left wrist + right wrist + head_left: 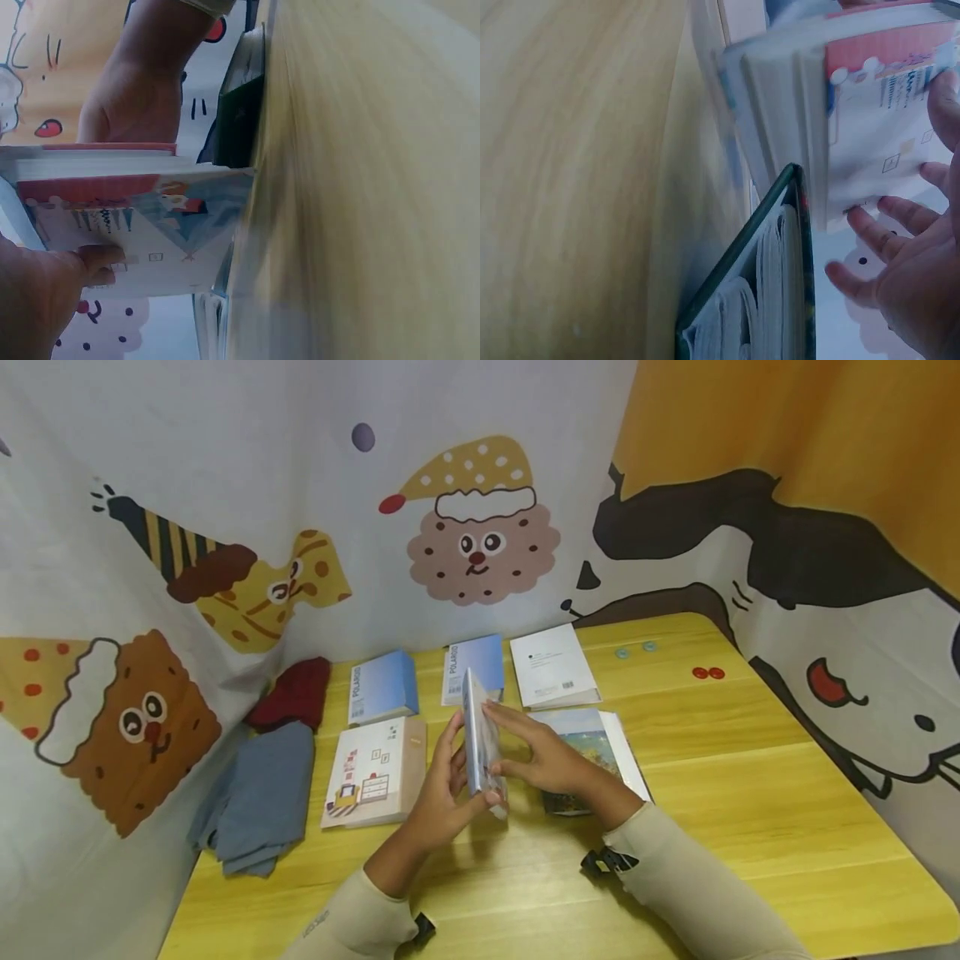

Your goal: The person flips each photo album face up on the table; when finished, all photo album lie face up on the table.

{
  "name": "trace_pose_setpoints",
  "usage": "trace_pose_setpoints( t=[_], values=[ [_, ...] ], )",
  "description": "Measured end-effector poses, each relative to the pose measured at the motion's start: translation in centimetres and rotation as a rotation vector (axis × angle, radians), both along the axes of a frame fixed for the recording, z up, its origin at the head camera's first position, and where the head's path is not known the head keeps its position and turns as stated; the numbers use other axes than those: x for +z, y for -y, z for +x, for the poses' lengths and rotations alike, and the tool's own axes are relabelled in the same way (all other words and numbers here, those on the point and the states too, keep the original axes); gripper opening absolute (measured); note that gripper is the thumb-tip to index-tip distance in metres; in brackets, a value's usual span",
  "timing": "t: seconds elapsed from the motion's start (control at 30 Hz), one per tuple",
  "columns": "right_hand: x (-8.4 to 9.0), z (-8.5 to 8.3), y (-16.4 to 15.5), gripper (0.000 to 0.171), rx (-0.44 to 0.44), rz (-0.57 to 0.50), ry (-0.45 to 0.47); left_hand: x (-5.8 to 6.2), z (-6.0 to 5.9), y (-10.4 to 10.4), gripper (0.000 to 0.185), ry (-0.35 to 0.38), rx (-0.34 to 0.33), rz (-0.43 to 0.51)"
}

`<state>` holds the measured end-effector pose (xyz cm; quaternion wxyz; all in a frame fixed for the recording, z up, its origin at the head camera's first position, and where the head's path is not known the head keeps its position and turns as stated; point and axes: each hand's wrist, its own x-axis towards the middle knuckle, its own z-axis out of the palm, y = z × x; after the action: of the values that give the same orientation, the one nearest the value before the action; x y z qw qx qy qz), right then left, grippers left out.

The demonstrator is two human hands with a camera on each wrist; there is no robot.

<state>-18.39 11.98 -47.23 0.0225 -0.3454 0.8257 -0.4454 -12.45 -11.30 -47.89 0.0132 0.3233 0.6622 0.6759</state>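
Here's the book [473,735] upright between my hands, over the yellow table [750,793]: my left hand [444,792] grips it near the bottom, my right hand [553,756] sets loosely spread fingers against its cover, and a painted-cover book [594,743] lies just to the right.

On table [750,793], before curtain [570,410], far row from left to right: far-left book [382,689], far-middle book [483,664], far-right book [555,664], then, farther right, far disc pair [648,647] and, nearer and to its right, near disc pair [700,673]. In nearer row: folded cloth [270,785] at left edge, second cloth [296,693] just behind it; near-left book [371,772], before far-left book; near-right book [581,727], before far-right book. At centre, between near-left and near-right books: held book [477,727], upright, left hand [446,785] at its left, right hand [551,760] at its right.
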Motion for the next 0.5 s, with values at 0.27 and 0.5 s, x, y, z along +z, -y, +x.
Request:
trace_pose_setpoints(
  t=[0.27, 0.5],
  values=[
    [0.3, 0.1, 0.0, 0.090, -0.072, 0.172, -0.084, -0.2, -0.7, 1.4, 0.110, 0.087, -0.075, 0.069],
    [0.1, -0.1, 0.3, 0.090, -0.047, 0.214, -0.075, 1.2, -1.1, 3.5, 0.103, 0.157, 0.027, -0.069]
  ],
)
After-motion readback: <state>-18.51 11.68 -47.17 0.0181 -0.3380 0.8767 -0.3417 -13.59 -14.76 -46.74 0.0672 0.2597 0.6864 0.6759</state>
